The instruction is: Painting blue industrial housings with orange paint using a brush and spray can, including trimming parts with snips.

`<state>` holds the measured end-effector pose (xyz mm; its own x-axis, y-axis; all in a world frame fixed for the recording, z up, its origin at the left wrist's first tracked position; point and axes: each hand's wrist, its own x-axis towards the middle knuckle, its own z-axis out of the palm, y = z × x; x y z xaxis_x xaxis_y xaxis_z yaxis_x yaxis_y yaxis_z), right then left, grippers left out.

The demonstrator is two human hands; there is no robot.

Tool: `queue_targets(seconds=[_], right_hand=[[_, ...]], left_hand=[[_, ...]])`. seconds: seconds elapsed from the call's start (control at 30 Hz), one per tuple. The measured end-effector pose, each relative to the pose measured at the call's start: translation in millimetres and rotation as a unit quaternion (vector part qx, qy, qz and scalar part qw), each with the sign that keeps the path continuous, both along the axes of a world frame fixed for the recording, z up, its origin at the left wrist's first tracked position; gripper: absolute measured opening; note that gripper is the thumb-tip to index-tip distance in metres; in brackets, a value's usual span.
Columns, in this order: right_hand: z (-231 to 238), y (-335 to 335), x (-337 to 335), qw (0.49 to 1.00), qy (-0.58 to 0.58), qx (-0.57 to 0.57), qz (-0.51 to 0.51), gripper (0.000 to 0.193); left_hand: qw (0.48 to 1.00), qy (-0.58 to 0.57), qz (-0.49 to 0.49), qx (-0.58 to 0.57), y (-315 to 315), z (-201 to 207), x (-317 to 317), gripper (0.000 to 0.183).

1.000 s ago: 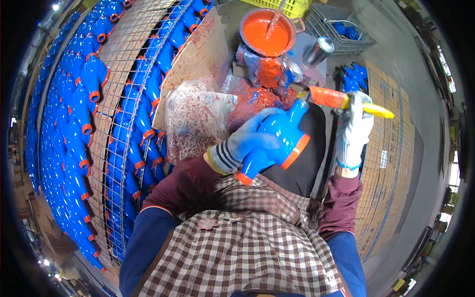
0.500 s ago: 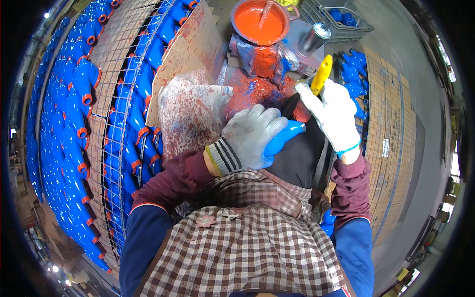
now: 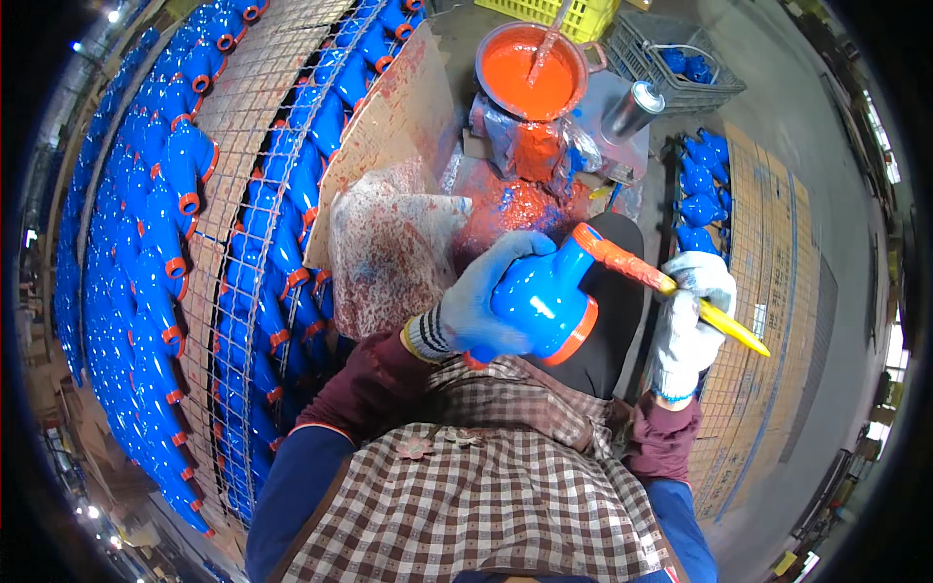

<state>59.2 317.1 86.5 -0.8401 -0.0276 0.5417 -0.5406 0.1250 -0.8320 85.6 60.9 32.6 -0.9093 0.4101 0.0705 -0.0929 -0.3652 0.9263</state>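
Note:
In my gloved left hand [image 3: 476, 296] is a glossy blue valve-body-like fitting [image 3: 533, 296], tilted over my lap. Its upper neck and its wide lower opening have orange rims, and a bit of orange shows at the end by my wrist. My gloved right hand [image 3: 695, 301] is closed around a paintbrush [image 3: 734, 330] with a yellow handle. The brush's orange-coated end touches the rim of the upper neck. Fingers of my left hand cover part of the fitting's left side.
Ahead stands a pot [image 3: 483, 76] of orange paint with a stick in it. Beside it are a metal can [image 3: 632, 112], a grey crate [image 3: 671, 92] and a yellow crate [image 3: 583, 24]. Blue fittings [image 3: 126, 253] fill mesh racks at left; more blue fittings [image 3: 700, 189] lie at right.
The fitting has turned in my left hand, so its orange rims now show. My right hand has lowered and tipped the brush, bringing its orange end against the upper neck.

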Motion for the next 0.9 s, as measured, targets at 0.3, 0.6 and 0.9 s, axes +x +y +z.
queue_targets(seconds=[0.3,0.6,0.9], right_hand=[[-56,-51,-11,0.692,-0.372,-0.561,0.259,0.031],[-6,-29,-32,0.822,-0.242,-0.46,0.234,0.019],[24,-14,15,0.849,-0.321,-0.41,-0.095,0.015]], left_hand=[[0.79,-0.133,-0.276,0.531,48,-37,5,0.115],[0.997,0.042,-0.04,0.058,-11,7,14,0.101],[0.801,0.459,0.299,-0.241,0,17,-5,0.086]])
